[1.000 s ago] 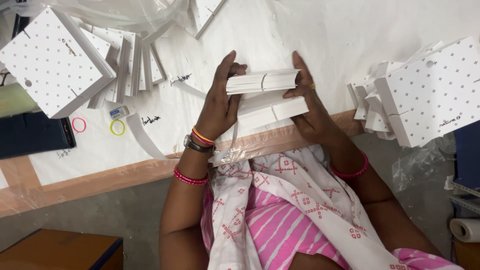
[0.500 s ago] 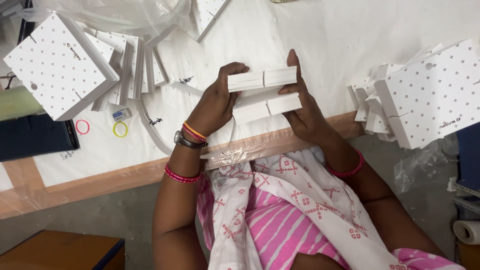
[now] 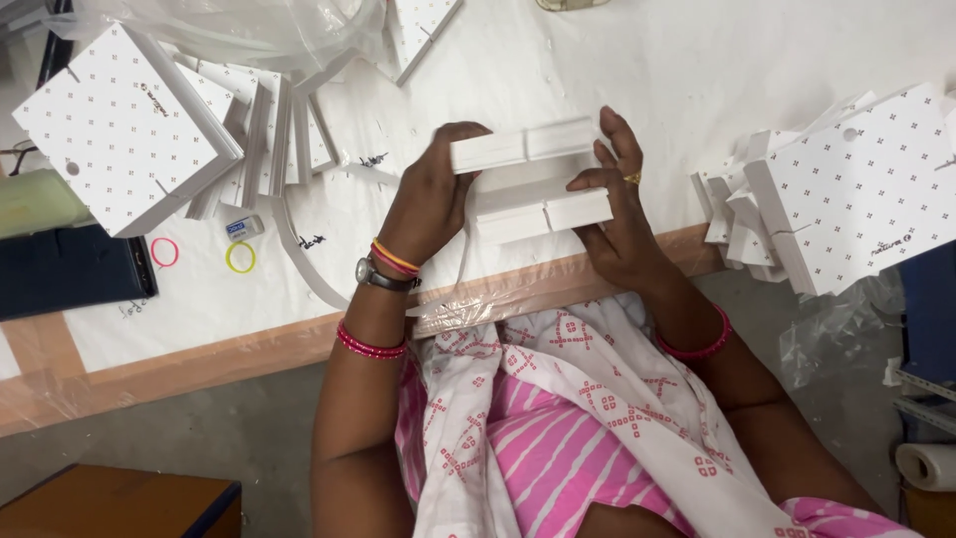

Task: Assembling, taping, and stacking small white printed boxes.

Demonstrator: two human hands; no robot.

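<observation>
White-covered table [image 3: 697,60]: I see left hand [image 3: 428,199] and right hand [image 3: 622,214] both gripping white card pieces [image 3: 538,179]; patterned card stacks [image 3: 129,130] both sides, untouched.

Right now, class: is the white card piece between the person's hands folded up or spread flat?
Folded up. The white card piece shows thick, stacked edges like a shallow box, gripped at its ends by the left hand and right hand.

Left hand [image 3: 430,199]: raised before the body, palm turned away from the camera, fingers [image 3: 466,134] curled round and gripping.
Right hand [image 3: 619,204]: opposite the left, fingers [image 3: 615,134] stretched upward, thumb tucked in (a ring shows).
Forearms: both angled inward, wrists bent, bangles on each.
</observation>
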